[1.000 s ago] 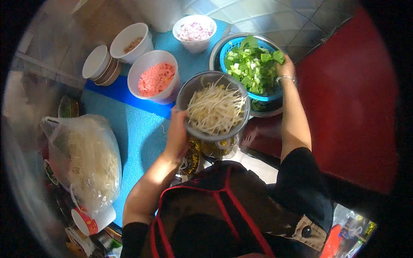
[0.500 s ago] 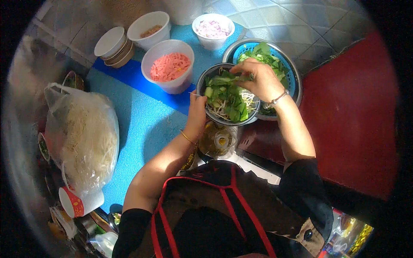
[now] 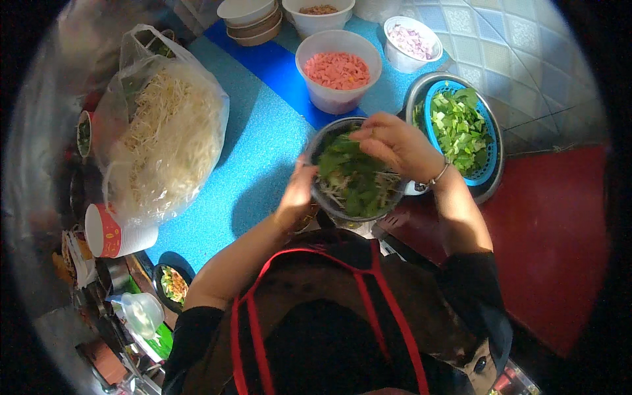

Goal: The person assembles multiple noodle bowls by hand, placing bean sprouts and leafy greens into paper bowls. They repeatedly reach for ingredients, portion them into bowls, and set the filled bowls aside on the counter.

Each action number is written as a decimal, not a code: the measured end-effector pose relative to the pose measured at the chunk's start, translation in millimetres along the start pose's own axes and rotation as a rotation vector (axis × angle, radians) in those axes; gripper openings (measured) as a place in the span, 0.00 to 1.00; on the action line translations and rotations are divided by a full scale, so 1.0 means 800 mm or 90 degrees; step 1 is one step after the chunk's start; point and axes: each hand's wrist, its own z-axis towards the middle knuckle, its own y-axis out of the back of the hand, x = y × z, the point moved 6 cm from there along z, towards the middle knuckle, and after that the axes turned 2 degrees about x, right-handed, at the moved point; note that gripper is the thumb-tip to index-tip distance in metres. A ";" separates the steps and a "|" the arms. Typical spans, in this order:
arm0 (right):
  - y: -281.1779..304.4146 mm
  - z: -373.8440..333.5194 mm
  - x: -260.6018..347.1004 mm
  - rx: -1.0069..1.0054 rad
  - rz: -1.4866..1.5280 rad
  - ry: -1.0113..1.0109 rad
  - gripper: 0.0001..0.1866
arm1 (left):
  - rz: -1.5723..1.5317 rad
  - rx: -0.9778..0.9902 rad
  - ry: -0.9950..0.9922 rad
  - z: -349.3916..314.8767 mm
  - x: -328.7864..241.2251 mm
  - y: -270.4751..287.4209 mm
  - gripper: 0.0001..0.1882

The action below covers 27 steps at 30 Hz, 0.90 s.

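A dark-rimmed bowl point(image 3: 329, 126) is tilted in front of my chest, filled with chopped leafy greens point(image 3: 355, 161) and pale bean sprouts point(image 3: 334, 192). My left hand point(image 3: 296, 194) grips its left side, fingers closed at the rim. Over the bowl's far right part, my right hand point(image 3: 403, 146) has its fingers bent and pressed together above the greens; whatever is between the fingertips is hidden. To the right, a blue plastic colander point(image 3: 488, 172) of cut greens point(image 3: 461, 131) sits inside a metal basin point(image 3: 498, 155).
Beyond the bowl stand tubs of pink shreds point(image 3: 337, 71), chopped onion point(image 3: 409, 43) and brown bits point(image 3: 319, 9). Stacked bowls point(image 3: 250, 23) are at the back. A bag of bean sprouts point(image 3: 164, 138), paper cups point(image 3: 122, 234) and a small food bowl point(image 3: 172, 288) lie left.
The view has swung, so the table things appear farther right and higher. My right hand stays over the bowl, its fingers drawn closer together. My left hand keeps its grip on the bowl.
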 end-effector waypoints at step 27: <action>-0.180 0.091 -0.069 -0.048 -0.103 -0.050 0.07 | -0.459 -0.343 0.247 -0.119 0.142 0.130 0.18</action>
